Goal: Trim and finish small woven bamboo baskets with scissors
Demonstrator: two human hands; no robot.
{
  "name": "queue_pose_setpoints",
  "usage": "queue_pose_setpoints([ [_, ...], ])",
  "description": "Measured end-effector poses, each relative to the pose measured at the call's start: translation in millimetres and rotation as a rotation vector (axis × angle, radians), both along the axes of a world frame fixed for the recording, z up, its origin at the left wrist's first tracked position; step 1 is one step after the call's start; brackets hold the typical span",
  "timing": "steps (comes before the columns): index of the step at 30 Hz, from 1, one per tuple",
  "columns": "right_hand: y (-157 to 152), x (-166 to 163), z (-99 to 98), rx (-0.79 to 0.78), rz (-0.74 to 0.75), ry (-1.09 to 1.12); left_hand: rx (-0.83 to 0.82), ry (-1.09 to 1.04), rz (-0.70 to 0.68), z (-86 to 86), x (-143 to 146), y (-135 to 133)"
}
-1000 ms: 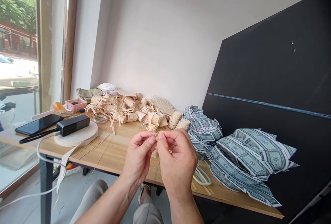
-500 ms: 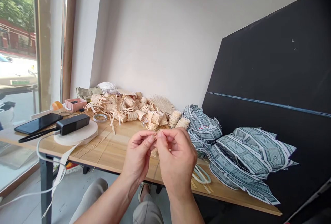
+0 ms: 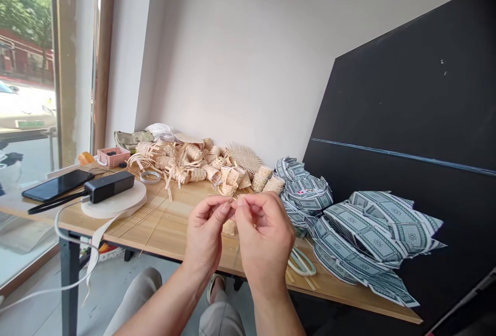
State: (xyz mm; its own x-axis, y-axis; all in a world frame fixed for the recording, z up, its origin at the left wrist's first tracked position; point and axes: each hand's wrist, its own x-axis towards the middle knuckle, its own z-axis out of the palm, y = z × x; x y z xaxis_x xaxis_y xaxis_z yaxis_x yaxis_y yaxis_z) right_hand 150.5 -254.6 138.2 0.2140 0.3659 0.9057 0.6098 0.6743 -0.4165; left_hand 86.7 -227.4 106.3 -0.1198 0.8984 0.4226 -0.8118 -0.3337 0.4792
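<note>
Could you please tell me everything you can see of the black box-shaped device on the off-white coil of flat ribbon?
The black box-shaped device is long and slim, with smooth faces that look like plastic. It lies lengthwise on top of the off-white coil of flat ribbon, towards the left of the wooden table. A black strap and a white cable lead from its left end. Its underside is hidden.

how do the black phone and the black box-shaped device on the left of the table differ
The phone is thin and flat, while the box-shaped device is thicker and blockier. The phone lies on the table; the device rests on a coil of pale strip. A white cable runs from the device's end, with none seen joined to the phone. Both are black.
</note>
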Motion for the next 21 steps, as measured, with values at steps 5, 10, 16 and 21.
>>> queue_pose_setpoints([
  [5,4.6,1.9,-3.1,-0.146,0.189,0.202,0.133,0.125,0.214,-9.3,-1.5,5.2],
  [10,7.0,3.7,-3.4,-0.160,0.389,0.341,0.227,0.289,0.382,-16.0,-3.7,8.7],
  [16,10.1,6.4,-5.0,-0.176,0.458,0.345,0.275,0.318,0.426,-15.2,-5.5,8.2],
  [21,13.3,9.5,-5.9,-0.172,0.505,0.330,0.279,0.318,0.416,-13.6,-5.7,6.9],
])
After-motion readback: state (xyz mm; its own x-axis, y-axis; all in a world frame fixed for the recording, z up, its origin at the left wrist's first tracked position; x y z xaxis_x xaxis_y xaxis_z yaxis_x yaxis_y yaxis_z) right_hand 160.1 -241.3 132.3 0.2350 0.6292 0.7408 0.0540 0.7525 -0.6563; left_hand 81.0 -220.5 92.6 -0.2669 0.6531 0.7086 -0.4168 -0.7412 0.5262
